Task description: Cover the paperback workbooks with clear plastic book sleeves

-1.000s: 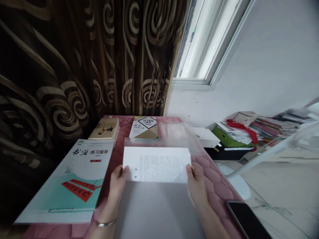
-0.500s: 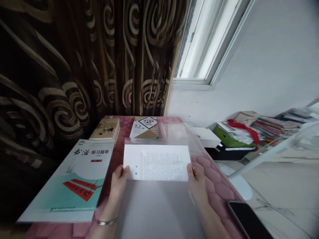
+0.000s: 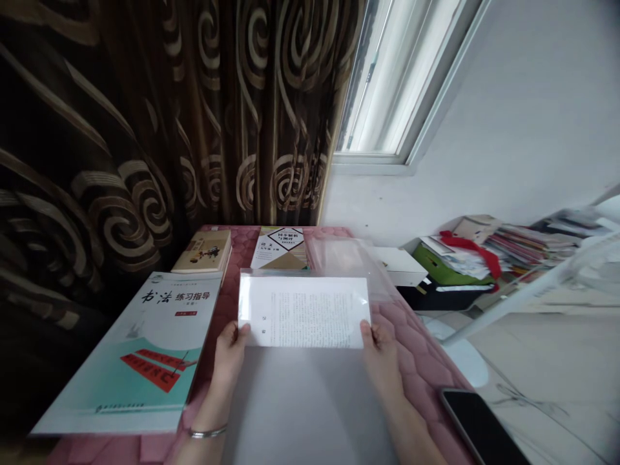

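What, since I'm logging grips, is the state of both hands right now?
Left hand: closed, holding the printed page at its left edge.
Right hand: closed, holding the same printed page at its right edge.

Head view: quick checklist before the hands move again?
1. Left hand on the printed page: ok, thumb over its left edge.
2. Right hand on it: ok, thumb over the right edge.
3. Clear plastic reaching past the page's far edge: ok, a thin strip shows.
4. Gap between that plastic and the workbook beyond: cannot tell, they meet in this view.
5. Calligraphy book away from the left hand: ok, it lies further left.
6. Phone well in from the edge of the pink cloth: not ok, it sits by the right edge.
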The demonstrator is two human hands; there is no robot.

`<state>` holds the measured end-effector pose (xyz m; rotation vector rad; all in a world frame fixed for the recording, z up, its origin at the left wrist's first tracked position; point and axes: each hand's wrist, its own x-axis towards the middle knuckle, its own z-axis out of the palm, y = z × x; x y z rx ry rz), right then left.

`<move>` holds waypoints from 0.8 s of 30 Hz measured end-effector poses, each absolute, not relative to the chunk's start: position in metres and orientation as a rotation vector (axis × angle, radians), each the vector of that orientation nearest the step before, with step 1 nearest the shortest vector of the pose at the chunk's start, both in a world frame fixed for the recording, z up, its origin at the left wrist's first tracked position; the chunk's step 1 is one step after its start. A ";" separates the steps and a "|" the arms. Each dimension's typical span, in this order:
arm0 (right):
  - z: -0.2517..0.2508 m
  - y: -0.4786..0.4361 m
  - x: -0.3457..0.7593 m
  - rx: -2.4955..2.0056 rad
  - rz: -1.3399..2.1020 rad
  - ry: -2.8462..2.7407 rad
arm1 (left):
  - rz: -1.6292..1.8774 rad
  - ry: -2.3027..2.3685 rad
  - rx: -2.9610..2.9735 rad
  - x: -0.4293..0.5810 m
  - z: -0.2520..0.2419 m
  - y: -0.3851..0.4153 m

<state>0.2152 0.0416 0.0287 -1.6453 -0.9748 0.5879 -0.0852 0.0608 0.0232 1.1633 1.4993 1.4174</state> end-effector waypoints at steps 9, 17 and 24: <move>0.017 0.041 0.227 -1.601 0.635 -1.020 | 1.445 1.615 1.151 -0.078 0.029 0.060; 0.034 0.038 0.213 -1.618 0.597 -0.955 | 1.466 1.566 1.163 -0.080 0.027 0.058; 0.021 0.039 0.225 -1.641 0.651 -1.009 | 1.426 1.662 1.183 -0.077 0.027 0.057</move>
